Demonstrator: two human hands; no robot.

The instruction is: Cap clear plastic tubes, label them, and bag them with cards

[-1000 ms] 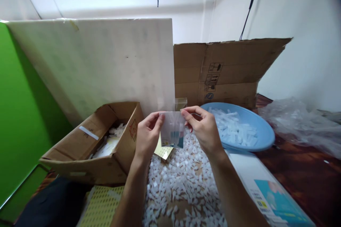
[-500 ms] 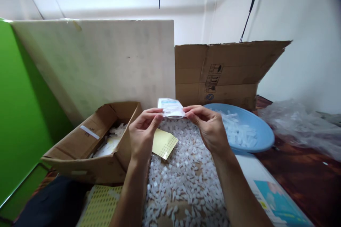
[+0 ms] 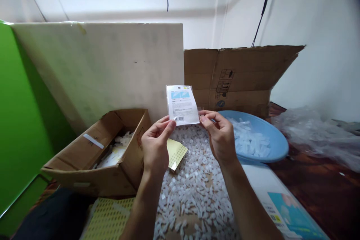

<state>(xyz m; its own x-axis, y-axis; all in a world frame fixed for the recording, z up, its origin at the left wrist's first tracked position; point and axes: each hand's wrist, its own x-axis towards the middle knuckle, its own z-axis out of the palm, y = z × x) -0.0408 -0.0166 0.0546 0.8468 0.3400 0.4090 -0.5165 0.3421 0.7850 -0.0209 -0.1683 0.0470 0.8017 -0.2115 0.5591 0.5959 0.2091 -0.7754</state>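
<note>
I hold a small clear packet [image 3: 182, 105] with a white printed card upright in front of me. My left hand [image 3: 156, 144] pinches its lower left corner and my right hand [image 3: 219, 135] pinches its lower right corner. The card's text side and a barcode face me. Below my hands lies a heap of small white plastic pieces [image 3: 194, 191]. A yellow dotted sheet [image 3: 176, 152] lies on the heap just right of my left hand.
An open cardboard box [image 3: 84, 165] with white items stands at the left. A blue basin [image 3: 277, 142] holds clear pieces at the right. A white board [image 3: 107, 67] and a cardboard flap [image 3: 239, 75] stand behind. Crumpled plastic [image 3: 323, 135] and a printed sheet [image 3: 284, 210] lie right.
The packet hung downward from my fingers, then was flipped up. It now stands upright above my fingertips with the printed back towards me.
</note>
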